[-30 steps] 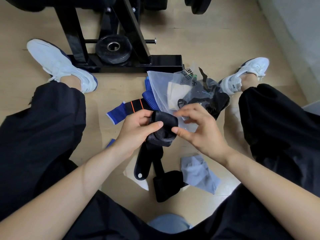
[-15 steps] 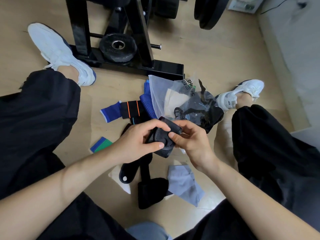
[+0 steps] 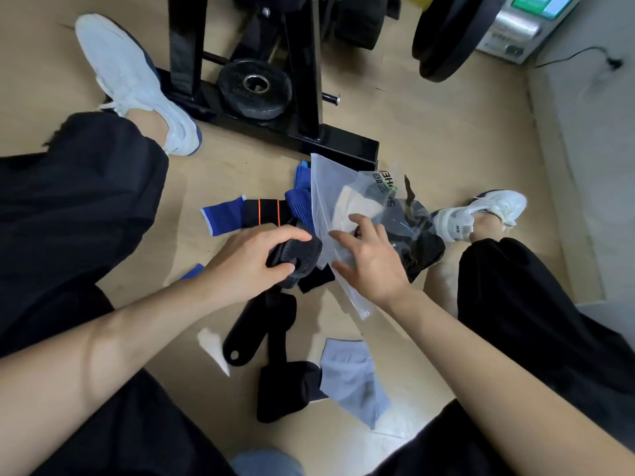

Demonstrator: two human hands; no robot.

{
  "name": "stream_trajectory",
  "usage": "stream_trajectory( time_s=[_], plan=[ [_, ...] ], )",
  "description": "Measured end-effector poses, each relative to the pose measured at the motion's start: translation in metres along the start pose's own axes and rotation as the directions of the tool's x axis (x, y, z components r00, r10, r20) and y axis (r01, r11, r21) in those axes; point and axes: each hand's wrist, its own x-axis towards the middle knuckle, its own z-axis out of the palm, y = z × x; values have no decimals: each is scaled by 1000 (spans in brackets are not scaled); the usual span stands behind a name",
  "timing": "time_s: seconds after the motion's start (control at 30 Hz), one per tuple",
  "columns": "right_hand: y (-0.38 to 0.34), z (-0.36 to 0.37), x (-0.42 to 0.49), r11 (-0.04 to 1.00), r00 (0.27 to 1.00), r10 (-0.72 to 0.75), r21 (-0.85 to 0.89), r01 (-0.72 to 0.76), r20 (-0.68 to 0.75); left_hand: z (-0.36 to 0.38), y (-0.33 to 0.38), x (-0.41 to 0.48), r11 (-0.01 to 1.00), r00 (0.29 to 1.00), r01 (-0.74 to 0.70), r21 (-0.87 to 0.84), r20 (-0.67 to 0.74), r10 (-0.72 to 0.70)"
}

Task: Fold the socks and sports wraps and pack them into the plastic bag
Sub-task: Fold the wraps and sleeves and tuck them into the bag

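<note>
My left hand point(image 3: 254, 262) grips a folded black sock point(image 3: 299, 259) just left of the clear plastic bag point(image 3: 330, 190). Over the bag's near side, my right hand point(image 3: 369, 259) rests with fingers spread, touching the plastic. Inside the bag lie a cream item and dark items. On the floor are a blue and black wrap with orange stripes point(image 3: 251, 213), a black strap point(image 3: 254, 324), a black sock point(image 3: 288, 389) and a light blue sock point(image 3: 354, 376).
A black weight rack point(image 3: 302, 108) with a weight plate point(image 3: 254, 87) stands just behind the bag. My legs in black trousers and white shoes point(image 3: 134, 84) flank the pile. A wall and a small appliance point(image 3: 515, 25) sit at the far right.
My right hand let go of the black sock and moved right onto the plastic bag with its fingers spread. My left hand keeps the sock. The view tilted up and left.
</note>
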Motion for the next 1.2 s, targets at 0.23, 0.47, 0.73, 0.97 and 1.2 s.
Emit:
stream_trajectory(
  time_s=[0.23, 0.47, 0.73, 0.97, 1.2],
  plan=[
    [22, -3, 18, 997, 995, 70, 33, -73, 73, 2, -8, 6, 999, 999, -8, -37, -46, 7],
    [50, -35, 11, 956, 989, 101, 285, -65, -111, 14, 0, 20, 996, 992, -69, -61, -110, 62],
    [64, -73, 0, 904, 972, 186, 413, -112, -143, 57, 37, 87, 969, 969, -239, 68, -47, 242],
    [71, -81, -15, 852, 948, 271, 500, -155, -167, 116, 43, 164, 976, 978, -190, 104, 101, 180],
    [72, -78, -20, 791, 921, 349, 581, -191, -172, 153, 20, 197, 978, 966, -180, 103, 207, 156]
  ],
)
